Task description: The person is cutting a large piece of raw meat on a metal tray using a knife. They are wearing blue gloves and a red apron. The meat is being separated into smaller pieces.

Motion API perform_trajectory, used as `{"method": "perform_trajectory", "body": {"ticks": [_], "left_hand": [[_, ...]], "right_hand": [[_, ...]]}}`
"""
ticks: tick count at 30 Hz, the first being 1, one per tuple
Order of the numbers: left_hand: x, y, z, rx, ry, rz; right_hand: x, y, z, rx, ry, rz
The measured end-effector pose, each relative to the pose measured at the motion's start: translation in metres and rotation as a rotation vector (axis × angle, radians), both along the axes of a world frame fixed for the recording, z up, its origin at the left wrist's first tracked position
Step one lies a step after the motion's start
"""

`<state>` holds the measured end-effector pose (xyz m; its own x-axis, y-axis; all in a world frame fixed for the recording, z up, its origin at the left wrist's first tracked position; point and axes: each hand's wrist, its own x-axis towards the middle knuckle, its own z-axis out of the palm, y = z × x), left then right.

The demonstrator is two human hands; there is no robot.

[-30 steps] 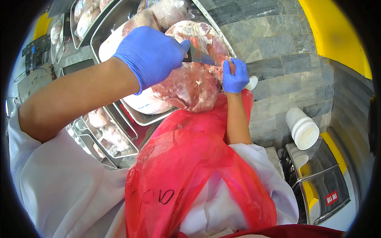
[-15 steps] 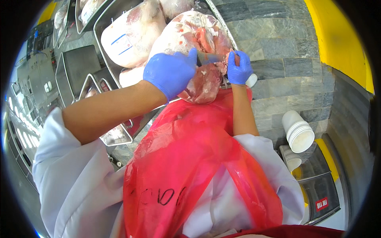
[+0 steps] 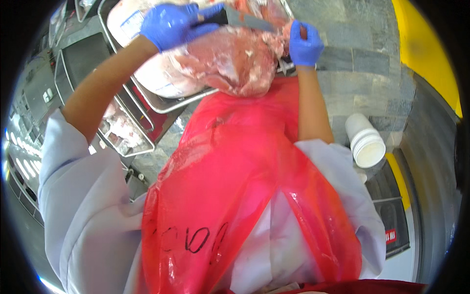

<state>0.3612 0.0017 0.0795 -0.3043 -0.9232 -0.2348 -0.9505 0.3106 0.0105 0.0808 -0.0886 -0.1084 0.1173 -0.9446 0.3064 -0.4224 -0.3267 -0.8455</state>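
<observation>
My left hand, in a blue glove, holds a knife by its dark handle, one finger stretched along it. The blade points right and lies at the upper side of a large raw cut of meat, its tip close to my right hand. My right hand, also gloved in blue, is closed on a ragged pink flap at the meat's right end. The cut rests at the near edge of a metal tray, against my red plastic apron. Its far side is partly hidden by my left hand and the knife.
Pale pieces of meat with labels share the tray. Left of it stand a smaller tray of trimmings and a dark metal tray. Stacked white buckets stand at the right by a dark bin; a yellow band runs beyond.
The view has shifted, so tray and meat sit higher in the picture. My left hand has drawn leftward with the knife, showing more blade. My right hand still grips the flap.
</observation>
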Motion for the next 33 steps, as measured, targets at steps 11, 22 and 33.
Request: {"method": "perform_trajectory", "body": {"ticks": [11, 22, 33], "left_hand": [[0.020, -0.084, 0.016, 0.030, -0.047, -0.170], [0.042, -0.026, 0.060, -0.026, -0.078, 0.022], [-0.016, 0.006, 0.093, 0.164, -0.118, 0.245]], "right_hand": [[-0.009, -0.018, -0.034, 0.100, 0.032, -0.046], [-0.005, -0.034, -0.021, 0.209, 0.147, 0.041], [-0.002, -0.033, 0.013, 0.169, 0.269, 0.120]]}}
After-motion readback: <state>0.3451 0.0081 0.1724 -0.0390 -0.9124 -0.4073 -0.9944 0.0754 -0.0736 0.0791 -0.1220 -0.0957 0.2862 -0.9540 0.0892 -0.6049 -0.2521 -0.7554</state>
